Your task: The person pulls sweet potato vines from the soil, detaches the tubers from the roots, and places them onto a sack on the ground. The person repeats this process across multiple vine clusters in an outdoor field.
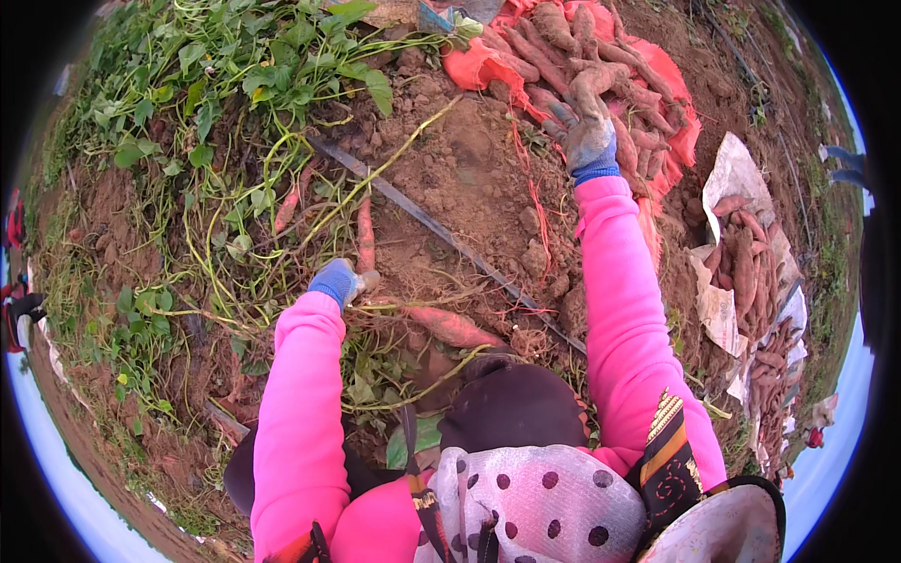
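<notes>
My left hand [343, 281], in a blue and grey work glove, is by the sweet potato vines, its fingers around a root or stem end I cannot make out. Just above it a slim sweet potato [365, 236] stands in the soil, and a thicker sweet potato [454, 327] lies to its right. My right hand [590, 137], gloved alike, is at the near edge of the sweet potato heap [556, 60] on a red mesh sack [672, 77], against a knobbly sweet potato [595, 84]. The glove's fingers partly blend with the roots, so its grip is unclear.
Leafy vines [281, 70] cover the ground at the upper left. A black drip-irrigation strip [450, 239] runs diagonally over the soil between my hands. White sacks [732, 176] with more sweet potatoes [750, 274] lie to the right. Other people stand at the far edges.
</notes>
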### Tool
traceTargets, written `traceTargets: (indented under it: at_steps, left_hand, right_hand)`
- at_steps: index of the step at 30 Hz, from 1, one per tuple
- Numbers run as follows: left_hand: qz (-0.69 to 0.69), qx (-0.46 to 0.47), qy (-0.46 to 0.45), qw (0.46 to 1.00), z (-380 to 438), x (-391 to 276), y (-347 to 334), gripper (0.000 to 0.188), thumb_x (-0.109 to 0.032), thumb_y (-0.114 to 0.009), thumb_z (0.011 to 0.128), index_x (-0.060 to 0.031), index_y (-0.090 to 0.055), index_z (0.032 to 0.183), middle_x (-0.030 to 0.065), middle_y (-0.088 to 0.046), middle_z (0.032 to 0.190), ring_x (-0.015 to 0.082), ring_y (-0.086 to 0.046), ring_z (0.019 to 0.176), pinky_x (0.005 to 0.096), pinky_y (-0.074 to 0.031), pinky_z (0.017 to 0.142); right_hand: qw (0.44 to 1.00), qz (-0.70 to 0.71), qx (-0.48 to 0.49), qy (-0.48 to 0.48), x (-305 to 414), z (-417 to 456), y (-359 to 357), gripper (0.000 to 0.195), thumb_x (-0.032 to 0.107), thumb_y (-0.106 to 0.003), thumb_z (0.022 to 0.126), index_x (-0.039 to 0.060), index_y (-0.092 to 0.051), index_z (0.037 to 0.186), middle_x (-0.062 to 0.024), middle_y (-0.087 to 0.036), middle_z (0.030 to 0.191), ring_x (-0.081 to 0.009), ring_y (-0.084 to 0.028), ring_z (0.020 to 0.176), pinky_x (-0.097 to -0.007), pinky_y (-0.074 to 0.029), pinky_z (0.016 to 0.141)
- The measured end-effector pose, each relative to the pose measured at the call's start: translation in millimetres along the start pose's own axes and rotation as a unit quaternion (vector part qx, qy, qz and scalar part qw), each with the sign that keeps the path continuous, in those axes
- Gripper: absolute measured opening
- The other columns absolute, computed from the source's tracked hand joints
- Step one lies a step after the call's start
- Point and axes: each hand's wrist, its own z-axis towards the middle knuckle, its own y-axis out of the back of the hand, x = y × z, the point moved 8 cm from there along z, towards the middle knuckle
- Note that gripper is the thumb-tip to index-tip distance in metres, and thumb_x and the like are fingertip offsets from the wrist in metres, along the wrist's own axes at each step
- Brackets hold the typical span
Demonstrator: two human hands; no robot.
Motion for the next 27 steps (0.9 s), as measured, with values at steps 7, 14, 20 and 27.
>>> traceTargets:
  at_steps: [7, 14, 20, 27]
  left_hand:
    - [-0.052, 0.02, -0.046, 0.997, -23.6, -7.2, -33.5, 0.068, -0.046, -0.074, 0.079, 0.0091, -0.06, 0.116, 0.0244, -0.069, 0.1, 0.0347, -0.069, 0.09, 0.0409, -0.052, 0.078]
    - [-0.084, -0.138, -0.179, 0.971, -105.2, -27.0, -11.2, 0.045, -0.033, -0.071, 0.086, -0.0039, -0.063, 0.12, 0.0235, -0.069, 0.103, 0.0411, -0.068, 0.094, 0.0455, -0.053, 0.08]
    - [-0.116, -0.263, -0.203, 0.936, -115.5, -17.6, 26.4, 0.03, -0.025, -0.066, 0.089, -0.0046, -0.068, 0.111, 0.021, -0.071, 0.098, 0.0393, -0.068, 0.09, 0.0443, -0.054, 0.08]
    - [-0.362, -0.284, -0.19, 0.867, -99.7, -22.6, 30.6, 0.017, -0.008, -0.064, 0.092, -0.0021, -0.07, 0.107, 0.0089, -0.071, 0.091, 0.0179, -0.064, 0.079, 0.031, -0.05, 0.075]
  right_hand:
    - [0.514, -0.57, 0.538, 0.348, -124.5, -196.3, -178.2, 0.042, 0.022, -0.068, 0.085, 0.0181, -0.059, 0.126, -0.0068, -0.06, 0.132, -0.0307, -0.055, 0.126, -0.0531, -0.044, 0.101]
    - [0.259, -0.584, 0.624, 0.45, -203.1, -262.4, -169.6, 0.026, 0.027, -0.068, 0.079, 0.0204, -0.071, 0.104, -0.001, -0.066, 0.113, -0.0239, -0.053, 0.122, -0.0575, -0.033, 0.107]
    - [0.362, -0.625, 0.514, 0.462, -119.1, -250.3, -165.1, 0.028, 0.026, -0.067, 0.085, 0.0061, -0.065, 0.103, -0.0108, -0.07, 0.096, -0.0261, -0.068, 0.094, -0.0488, -0.045, 0.099]
    - [0.949, -0.183, 0.162, -0.2, -83.5, -135.7, -65.4, 0.04, 0.037, -0.07, 0.091, 0.0072, -0.056, 0.114, -0.0089, -0.065, 0.087, -0.0197, -0.066, 0.075, -0.0339, -0.055, 0.065]
